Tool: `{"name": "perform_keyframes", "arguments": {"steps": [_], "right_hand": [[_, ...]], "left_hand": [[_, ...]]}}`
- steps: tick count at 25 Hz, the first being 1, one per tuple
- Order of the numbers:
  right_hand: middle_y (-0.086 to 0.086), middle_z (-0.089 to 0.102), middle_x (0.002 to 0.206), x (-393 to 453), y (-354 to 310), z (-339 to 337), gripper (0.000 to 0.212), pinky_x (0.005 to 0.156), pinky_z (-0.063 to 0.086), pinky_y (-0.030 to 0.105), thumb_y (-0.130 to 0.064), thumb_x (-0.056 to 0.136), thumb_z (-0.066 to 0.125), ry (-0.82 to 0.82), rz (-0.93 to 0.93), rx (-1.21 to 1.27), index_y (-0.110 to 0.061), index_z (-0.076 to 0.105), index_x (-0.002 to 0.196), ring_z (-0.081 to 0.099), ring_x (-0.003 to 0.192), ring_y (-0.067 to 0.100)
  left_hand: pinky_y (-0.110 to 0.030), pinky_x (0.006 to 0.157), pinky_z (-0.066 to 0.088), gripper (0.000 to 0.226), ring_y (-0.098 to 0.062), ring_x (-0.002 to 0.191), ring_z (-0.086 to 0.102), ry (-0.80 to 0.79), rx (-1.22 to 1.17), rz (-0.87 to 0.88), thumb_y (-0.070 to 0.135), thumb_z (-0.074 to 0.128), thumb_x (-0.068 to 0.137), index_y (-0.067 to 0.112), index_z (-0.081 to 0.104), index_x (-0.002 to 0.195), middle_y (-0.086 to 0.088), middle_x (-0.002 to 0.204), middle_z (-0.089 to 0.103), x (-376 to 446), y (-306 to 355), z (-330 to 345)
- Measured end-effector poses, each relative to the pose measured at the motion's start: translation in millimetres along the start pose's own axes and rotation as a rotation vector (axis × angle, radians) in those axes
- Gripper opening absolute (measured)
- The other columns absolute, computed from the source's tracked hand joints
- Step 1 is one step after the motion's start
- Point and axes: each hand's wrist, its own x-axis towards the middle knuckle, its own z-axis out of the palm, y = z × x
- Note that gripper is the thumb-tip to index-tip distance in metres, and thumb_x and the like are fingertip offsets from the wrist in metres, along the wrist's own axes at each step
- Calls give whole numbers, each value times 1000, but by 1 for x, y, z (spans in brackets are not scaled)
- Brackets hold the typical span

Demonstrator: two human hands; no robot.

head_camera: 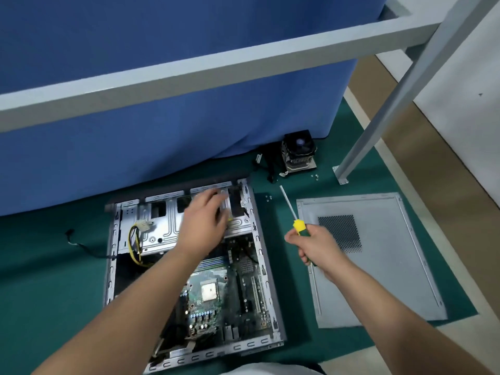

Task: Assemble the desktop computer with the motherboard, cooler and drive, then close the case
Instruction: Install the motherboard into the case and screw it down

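A screwdriver with a yellow-and-green plastic handle (299,227) sits in the right hand (316,246); beyond it, a grey metal side panel (378,266) shows a dark perforated patch.

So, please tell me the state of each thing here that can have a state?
Grey metal computer case: open, lying flat.
Grey perforated side panel: off, flat on the mat.
Black-fan heatsink cooler: not mounted, outside the case.
Yellow-green screwdriver: held by right hand.
Left hand: reaching over the drive cage.

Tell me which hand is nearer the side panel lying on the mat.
Right. The right hand, gripping the screwdriver, hovers at the side panel's left edge; the left hand is over the case's drive bay.
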Motion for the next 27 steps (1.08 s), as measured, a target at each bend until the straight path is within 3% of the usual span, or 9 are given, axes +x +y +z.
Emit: {"name": "perform_keyframes", "arguments": {"steps": [1, 3, 5, 8, 11, 15, 19, 24, 27], "right_hand": [[1, 55, 53, 14, 3, -7, 12, 45, 40, 23, -20, 91, 72, 21, 17, -32, -10, 71, 95, 47, 45, 15], [2, 56, 55, 41, 6, -16, 13, 43, 40, 22, -20, 92, 71, 56, 57, -80, -8, 72, 96, 48, 44, 15], [3, 59, 57, 73, 5, -17, 15, 42, 40, 21, -23, 93, 71, 90, 77, -101, -8, 72, 96, 50, 44, 13], [3, 67, 70, 114, -5, -6, 19, 55, 44, 24, -33, 93, 70, 138, -5, -148, -14, 73, 95, 57, 56, 14], [-1, 67, 73, 154, -13, 14, 19, 57, 40, 25, -42, 91, 71, 181, -81, -259, -23, 72, 88, 60, 70, 19], [-2, 71, 83, 188, -19, 40, 11, 67, 40, 26, -38, 91, 70, 268, -131, -290, -28, 75, 93, 64, 84, 24], [7, 70, 99, 198, -18, 57, 21, 75, 55, 34, -30, 87, 62, 301, -155, -415, -26, 73, 105, 67, 87, 32], [4, 59, 112, 192, -10, 68, 21, 73, 41, 33, -30, 88, 60, 383, -161, -509, -32, 69, 107, 63, 93, 34], [4, 59, 114, 194, -9, 67, 22, 73, 42, 33, -30, 89, 61, 383, -159, -522, -32, 69, 109, 63, 95, 34]], "left_hand": [[-45, 125, 21, 50, -25, 153, 24, -6, 119, -36, 44, 48, 104, 35, 42, 152, 1, 166, 29, 0, -19, 3], [-49, 128, 3, 57, -19, 158, -6, -51, 253, -107, 58, 32, 105, 44, 19, 159, 7, 172, -4, -1, -45, 10], [-49, 127, -2, 61, -13, 156, -17, -30, 290, -127, 64, 17, 103, 47, 7, 161, 12, 170, -16, -2, -56, 20], [-50, 126, -1, 61, -13, 157, -12, 36, 323, -109, 62, 18, 103, 46, 9, 161, 13, 170, -12, -4, -58, 24], [-52, 126, 4, 61, -15, 158, -7, 65, 317, -100, 58, 26, 102, 45, 16, 161, 12, 171, -7, -3, -62, 29], [-55, 125, 8, 62, -18, 159, -3, 78, 317, -83, 53, 33, 100, 42, 21, 160, 9, 172, -3, -2, -66, 34], [-57, 125, 10, 64, -21, 159, -1, 86, 332, -71, 51, 36, 98, 41, 22, 160, 6, 172, -1, -3, -69, 37], [-58, 124, 11, 66, -22, 159, 0, 100, 325, -63, 48, 38, 97, 40, 23, 160, 5, 172, 2, -3, -68, 37], [-58, 124, 11, 66, -23, 159, 1, 109, 333, -59, 47, 39, 95, 40, 24, 160, 4, 172, 3, -3, -68, 38]]}}
